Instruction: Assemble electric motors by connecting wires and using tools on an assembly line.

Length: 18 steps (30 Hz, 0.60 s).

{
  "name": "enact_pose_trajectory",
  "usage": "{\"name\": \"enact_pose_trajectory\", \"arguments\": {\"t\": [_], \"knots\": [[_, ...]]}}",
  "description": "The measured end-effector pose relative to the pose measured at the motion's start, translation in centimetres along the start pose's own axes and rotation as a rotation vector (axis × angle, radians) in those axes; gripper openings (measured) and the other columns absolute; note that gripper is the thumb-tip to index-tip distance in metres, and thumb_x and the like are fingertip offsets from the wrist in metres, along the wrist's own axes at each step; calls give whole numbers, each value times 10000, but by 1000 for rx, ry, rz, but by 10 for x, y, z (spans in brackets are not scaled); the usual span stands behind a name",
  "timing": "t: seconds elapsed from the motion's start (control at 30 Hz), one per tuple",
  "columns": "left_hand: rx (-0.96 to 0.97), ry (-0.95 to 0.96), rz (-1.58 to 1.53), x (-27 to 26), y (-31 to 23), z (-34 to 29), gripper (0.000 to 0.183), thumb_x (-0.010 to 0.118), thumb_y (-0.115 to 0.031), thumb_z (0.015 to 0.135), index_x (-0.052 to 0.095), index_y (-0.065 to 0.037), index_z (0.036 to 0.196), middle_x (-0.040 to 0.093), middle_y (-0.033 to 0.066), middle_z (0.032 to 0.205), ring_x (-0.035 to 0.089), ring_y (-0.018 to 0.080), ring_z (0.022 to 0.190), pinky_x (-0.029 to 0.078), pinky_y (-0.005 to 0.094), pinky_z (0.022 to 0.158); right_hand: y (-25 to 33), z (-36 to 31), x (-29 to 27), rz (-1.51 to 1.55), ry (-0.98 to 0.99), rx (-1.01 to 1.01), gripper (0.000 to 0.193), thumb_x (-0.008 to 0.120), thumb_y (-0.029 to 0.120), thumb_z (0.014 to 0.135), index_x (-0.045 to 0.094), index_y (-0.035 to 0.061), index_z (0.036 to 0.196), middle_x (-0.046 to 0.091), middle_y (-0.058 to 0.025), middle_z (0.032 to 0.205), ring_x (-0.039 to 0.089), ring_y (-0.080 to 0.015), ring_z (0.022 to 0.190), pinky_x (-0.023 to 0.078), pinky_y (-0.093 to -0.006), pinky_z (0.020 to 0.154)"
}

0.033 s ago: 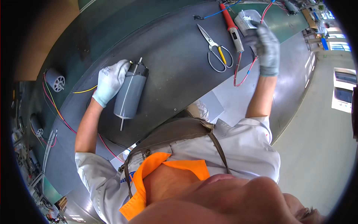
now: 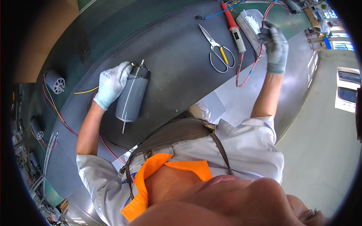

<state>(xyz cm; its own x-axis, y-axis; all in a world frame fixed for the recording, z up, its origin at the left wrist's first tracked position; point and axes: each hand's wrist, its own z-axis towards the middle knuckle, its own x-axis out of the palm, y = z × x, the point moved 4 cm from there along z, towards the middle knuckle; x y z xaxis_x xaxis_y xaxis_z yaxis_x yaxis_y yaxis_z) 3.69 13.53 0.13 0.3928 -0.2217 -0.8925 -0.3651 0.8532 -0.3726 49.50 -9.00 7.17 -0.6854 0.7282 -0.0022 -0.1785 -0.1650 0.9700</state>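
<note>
My left hand (image 2: 113, 81), in a pale glove, is closed at the black upper end of a grey cylindrical electric motor (image 2: 132, 98). The motor is tilted over the dark worktop, with a thin shaft showing at each end. My gloved right hand (image 2: 274, 47) has curled fingers with dark-stained tips, beside a clear plastic tray (image 2: 249, 32) of small white pieces. Whatever its fingers hold, if anything, is hidden. A red and blue wire pair (image 2: 260, 52) passes close by this hand.
Scissors (image 2: 217, 47) with one yellow-wrapped handle lie left of a red and grey handheld tool (image 2: 234, 28). Farther left are a grey motor (image 2: 55, 81) with coloured leads and a smaller motor (image 2: 36, 127). A brown board (image 2: 45, 34) stands at the upper left.
My right hand has moved right, off the tray, uncovering the white pieces. The motor in my left hand has shifted very slightly.
</note>
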Motion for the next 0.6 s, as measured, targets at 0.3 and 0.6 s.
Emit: {"name": "enact_pose_trajectory", "arguments": {"t": [0.3,0.6], "knots": [[-97,0,-13,8,-45,-49,227,616,-165,971,640,-37,1156,710,202,896,699,369,757,559,432,662,-115,158,-90,-902,145,156,271,740,248,909,762,85,1124,713,16,853,623,-83,704,465,-256,571],[-257,5,-38,-4,-48,-51,239,591,-223,995,657,-38,1133,715,193,914,700,380,803,563,437,698,-133,179,-134,-956,-105,-9,283,708,245,895,760,89,1126,760,-83,850,701,-162,733,536,-315,663]]}}
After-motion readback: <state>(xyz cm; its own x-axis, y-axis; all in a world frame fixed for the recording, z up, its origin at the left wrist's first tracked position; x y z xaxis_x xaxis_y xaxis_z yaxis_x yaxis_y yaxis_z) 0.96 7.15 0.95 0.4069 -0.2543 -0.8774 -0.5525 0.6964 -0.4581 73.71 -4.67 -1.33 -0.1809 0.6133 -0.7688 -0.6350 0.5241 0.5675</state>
